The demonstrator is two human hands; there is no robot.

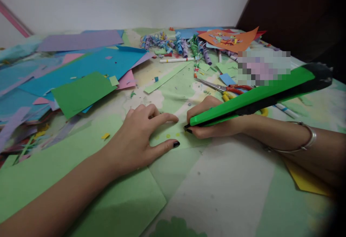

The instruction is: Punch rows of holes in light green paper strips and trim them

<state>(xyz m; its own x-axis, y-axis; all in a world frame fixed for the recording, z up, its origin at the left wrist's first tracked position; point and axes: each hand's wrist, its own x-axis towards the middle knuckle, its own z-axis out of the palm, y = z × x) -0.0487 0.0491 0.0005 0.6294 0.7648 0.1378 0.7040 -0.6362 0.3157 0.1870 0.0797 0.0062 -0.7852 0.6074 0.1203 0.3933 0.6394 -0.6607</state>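
Note:
My left hand (137,136) lies on light green paper, fingers spread, with the thumb and index finger on either side of several small yellow marks (168,136). Just to the right, my right hand (208,121) is closed around a long green-and-black pen-like tool (251,94), held like a pen. Its narrow dark tip points down at the paper strip by the marks; whether it touches cannot be told. A large light green sheet (119,201) extends under my left forearm. Behind my right hand lie scissors (213,84) with red and yellow handles.
Blue card (94,65) and a dark green piece (83,92) are piled at the left. Curled paper rolls (178,44), a white marker (177,60) and an orange sheet (229,38) holding scraps lie toward the wall. A yellow sheet (308,179) sits below my right forearm.

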